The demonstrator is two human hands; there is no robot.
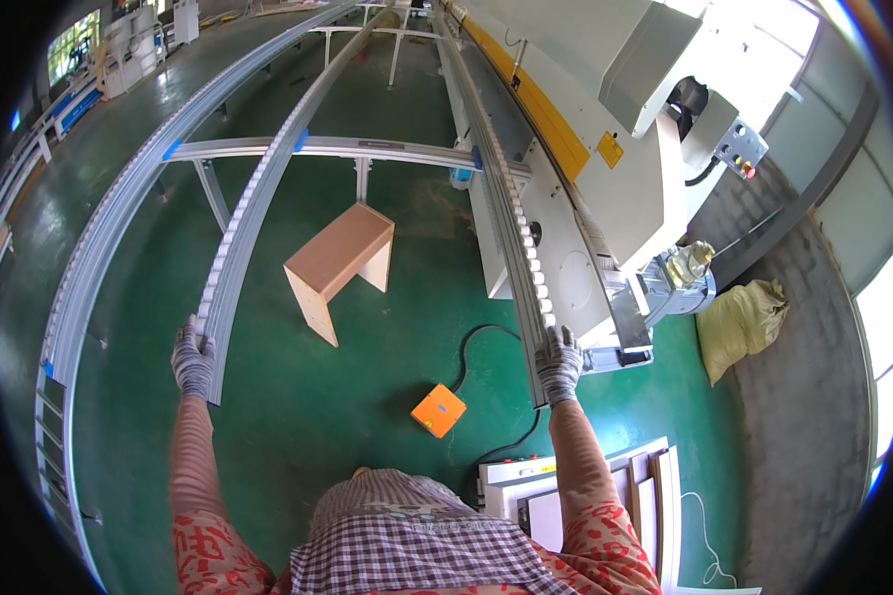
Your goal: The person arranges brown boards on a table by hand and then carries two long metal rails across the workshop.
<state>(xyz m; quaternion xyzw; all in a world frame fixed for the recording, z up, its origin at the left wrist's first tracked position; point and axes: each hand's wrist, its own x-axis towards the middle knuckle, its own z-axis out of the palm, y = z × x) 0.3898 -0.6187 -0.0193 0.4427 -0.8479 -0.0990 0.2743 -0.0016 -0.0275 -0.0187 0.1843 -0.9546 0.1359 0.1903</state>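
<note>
My left hand (191,361), in a grey striped glove, grips the near end of a long metal roller rail (253,223) with white rollers along its top. On the other side my right hand (560,365), gloved alike, holds the near end of a second roller rail (501,198) beside the large machine. The undersides of both hands are hidden, so how far the fingers curl cannot be seen. Between the rails a brown-topped wooden stool (342,248) stands on the green floor. Closer to me lies an orange foot pedal box (438,411) with a black cable.
A cross beam (337,147) joins the rails. Another long rail (99,223) curves along the left. The grey-white machine (605,119) with a yellow strip fills the right, near a control panel (741,149) and a pale sack (744,322). White framed panels (670,496) lie at lower right.
</note>
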